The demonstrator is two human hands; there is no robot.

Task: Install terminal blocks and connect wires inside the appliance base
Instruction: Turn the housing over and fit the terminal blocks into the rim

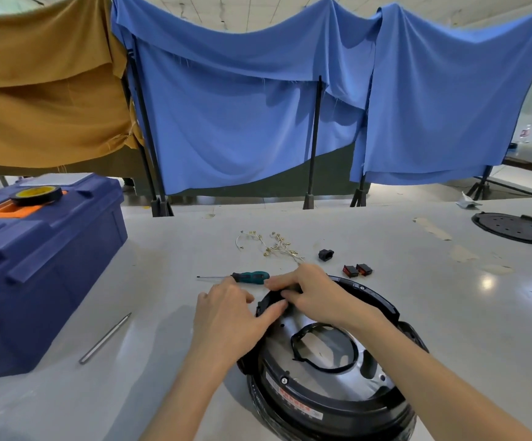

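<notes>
A round black appliance base [331,370] with a silver inner plate lies on the white table in front of me. Both hands work at its far left rim. My left hand [229,316] presses its fingers against the rim from outside. My right hand [309,291] curls over the rim and pinches a small black part there; the part itself is mostly hidden by my fingers. Behind the base lie a bundle of white wires with brass terminals [274,245], a small black terminal block [325,254] and two black-and-red rocker switches [357,270].
A green-handled screwdriver [245,277] lies just beyond my left hand. A metal rod [105,338] lies near a blue toolbox [35,265] at left, which carries a tape roll [37,195]. A black round cover [517,228] sits far right. Blue and tan cloths hang behind.
</notes>
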